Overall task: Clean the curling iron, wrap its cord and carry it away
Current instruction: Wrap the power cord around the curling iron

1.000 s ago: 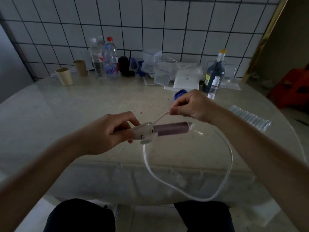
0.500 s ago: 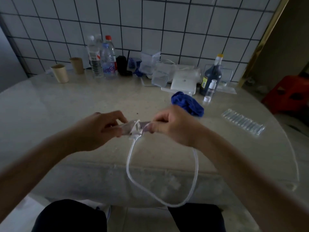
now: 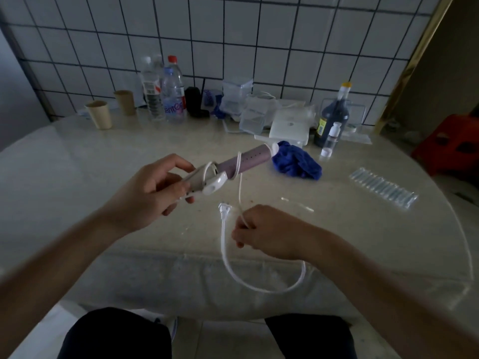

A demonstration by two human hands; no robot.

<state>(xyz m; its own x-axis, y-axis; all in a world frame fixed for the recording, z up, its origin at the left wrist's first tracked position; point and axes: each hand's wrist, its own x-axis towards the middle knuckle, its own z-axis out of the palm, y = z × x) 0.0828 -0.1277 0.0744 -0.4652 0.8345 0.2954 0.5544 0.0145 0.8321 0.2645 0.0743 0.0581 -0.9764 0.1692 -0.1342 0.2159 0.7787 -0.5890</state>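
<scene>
Head view, my left hand (image 3: 153,189) fingers gripping the iron (image 3: 233,165) handle, right hand (image 3: 267,230) fingers pinching its cord (image 3: 239,193) above the bench (image 3: 77,164)

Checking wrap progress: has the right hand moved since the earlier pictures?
Yes. The right hand has dropped away from the blue cloth toward the table's near edge, pinching the cord that runs up to the curling iron.

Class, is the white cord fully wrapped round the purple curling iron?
Partly: the white cord loops the purple curling iron; its tail hangs loose.
</scene>
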